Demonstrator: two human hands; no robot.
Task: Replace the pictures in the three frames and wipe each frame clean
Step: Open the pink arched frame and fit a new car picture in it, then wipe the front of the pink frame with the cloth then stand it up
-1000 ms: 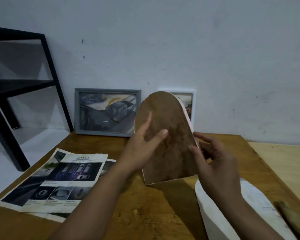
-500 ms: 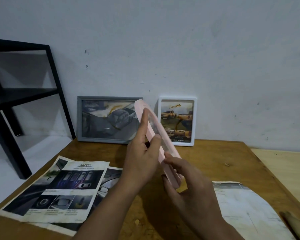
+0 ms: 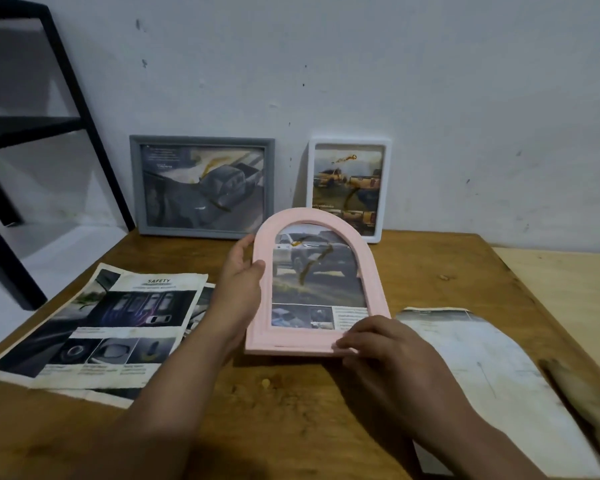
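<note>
Left hand [image 3: 243, 275] clamps the pink frame's [image 3: 374, 271] left edge; right hand [image 3: 378, 344] pinches its bottom right corner, holding it tilted above the worktop [image 3: 447, 271]. A loose pinch could let it slip and knock the glass. A smear marks its picture. The leaflet [image 3: 118, 317] reads "SAFETY".

Pretty dim and soft overall, my arms look murky, edges bend from the wide lens, glass barely glares.
</note>
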